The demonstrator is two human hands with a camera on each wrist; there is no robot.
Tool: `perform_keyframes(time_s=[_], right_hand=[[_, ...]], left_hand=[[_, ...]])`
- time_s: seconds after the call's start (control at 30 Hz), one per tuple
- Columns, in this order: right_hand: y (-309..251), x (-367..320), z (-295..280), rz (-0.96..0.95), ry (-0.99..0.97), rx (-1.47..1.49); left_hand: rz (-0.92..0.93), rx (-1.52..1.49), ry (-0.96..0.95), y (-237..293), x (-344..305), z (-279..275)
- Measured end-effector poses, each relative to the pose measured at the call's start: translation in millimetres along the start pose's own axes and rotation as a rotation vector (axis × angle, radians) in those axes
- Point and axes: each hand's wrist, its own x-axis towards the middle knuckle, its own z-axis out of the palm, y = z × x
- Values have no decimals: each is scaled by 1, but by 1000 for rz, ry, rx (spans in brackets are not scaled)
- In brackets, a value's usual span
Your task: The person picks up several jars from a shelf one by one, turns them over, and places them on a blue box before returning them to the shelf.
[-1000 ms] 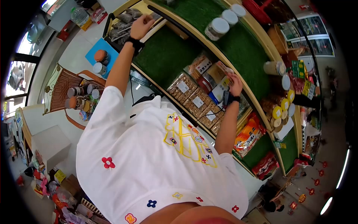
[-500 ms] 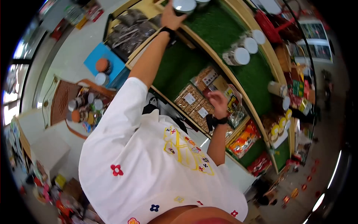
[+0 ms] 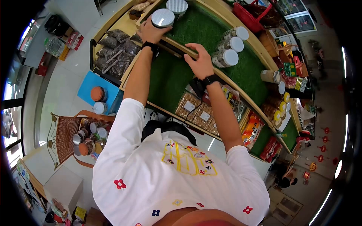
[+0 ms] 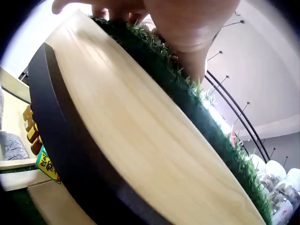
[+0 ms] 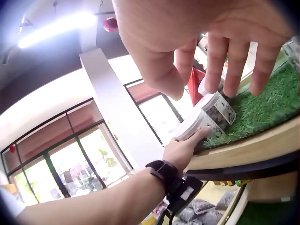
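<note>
In the head view, my left hand point(image 3: 151, 33) grips the side of a clear jar with a silver-white lid point(image 3: 163, 17), standing at the left end of the green turf shelf point(image 3: 203, 22). A second such jar point(image 3: 177, 6) is just behind it. My right hand point(image 3: 200, 62) is above the shelf's wooden front edge, fingers apart and holding nothing; contact with the edge cannot be told. The right wrist view shows the left hand point(image 5: 180, 152) around the jar point(image 5: 206, 124), with my right hand point(image 5: 201, 42) above. In the left wrist view, my left hand point(image 4: 173, 23) is over the turf edge.
Several lidded jars point(image 3: 230, 45) stand farther right on the turf. Dark bagged goods point(image 3: 117, 51) fill a tray on the left. Below the upper shelf are packaged snacks point(image 3: 196, 111). A blue stand point(image 3: 88, 88) and a wicker chair point(image 3: 68, 132) are at left.
My left hand moved from the bagged goods to the jar and now grips it. My right hand left the packaged snacks and moved up and left to the shelf's front edge.
</note>
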Motion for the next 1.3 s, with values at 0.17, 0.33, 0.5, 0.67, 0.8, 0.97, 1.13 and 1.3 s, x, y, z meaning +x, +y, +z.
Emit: perform_keyframes(time_s=[0.17, 0.33, 0.5, 0.67, 0.8, 0.97, 1.13, 1.3], right_hand=[[38, 66, 46, 19, -63, -160], [52, 105, 93, 179, -72, 119], [26, 83, 90, 186, 199, -27], [8, 47, 54, -39, 259, -7], [1, -3, 22, -207, 246, -72], [12, -57, 0, -208, 75, -20], [30, -141, -12, -144, -154, 121], [53, -225, -19, -4, -386, 88]], left_hand=[[-97, -174, -14, 4, -1, 0], [-149, -96, 37, 25, -13, -6], [-83, -126, 149, 32, -29, 1], [-50, -403, 270, 78, -51, -32], [-6, -535, 162, 107, -94, -61], [63, -359, -39, 116, -154, -83], [77, -273, -218, 145, -242, -125], [-166, -81, -454, 165, -342, -141]])
